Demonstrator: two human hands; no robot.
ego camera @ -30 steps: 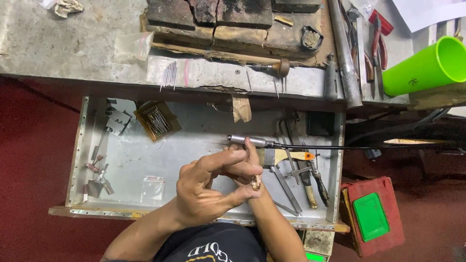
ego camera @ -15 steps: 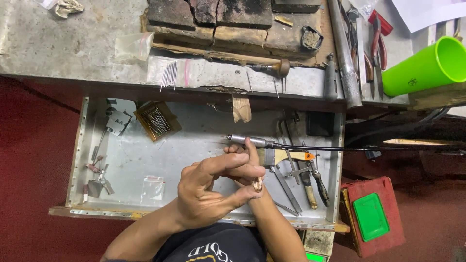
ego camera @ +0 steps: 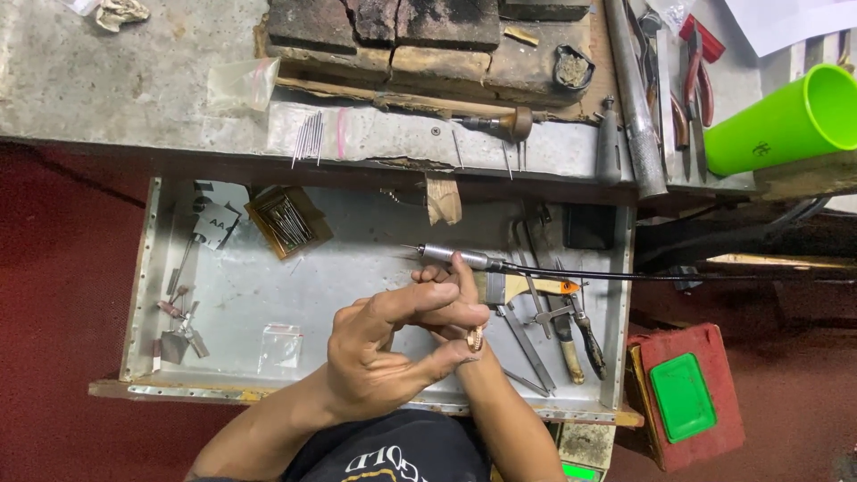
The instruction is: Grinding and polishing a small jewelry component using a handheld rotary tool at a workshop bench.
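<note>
A person at a jeweller's bench works over an open metal drawer (ego camera: 223, 295), both hands raised above its pale floor. The left hand (ego camera: 375, 357) pinches a small gold-coloured ring (ego camera: 475, 338) between thumb and a curled finger, the ring standing on edge just right of the palm and over the drawer's front half. The right hand (ego camera: 451, 290), partly hidden behind the left, closes around a slim silver rotary handpiece (ego camera: 451, 256), whose fine tip points left across the drawer; its black flexible cable (ego camera: 625, 276) runs right, out past the drawer's right wall.

Inside the drawer, right of the hands, lie files and hand tools (ego camera: 536, 339), among them one with an orange handle (ego camera: 553, 287). Toward the drawer's back left corner sits a small brown box of burs (ego camera: 287, 221); a clear plastic bag (ego camera: 281, 346) lies near the front, left of the hands, and small mounted points (ego camera: 178, 321) rest along the left wall.

Behind the drawer, the worn benchtop (ego camera: 107, 80) carries charred firebricks (ego camera: 384, 22), a steel mandrel (ego camera: 636, 98), red-handled pliers (ego camera: 698, 67) and a bright green plastic cup (ego camera: 786, 120) lying on its side. Right of the drawer, on the floor, stands a red box with a green lid (ego camera: 683, 397).
</note>
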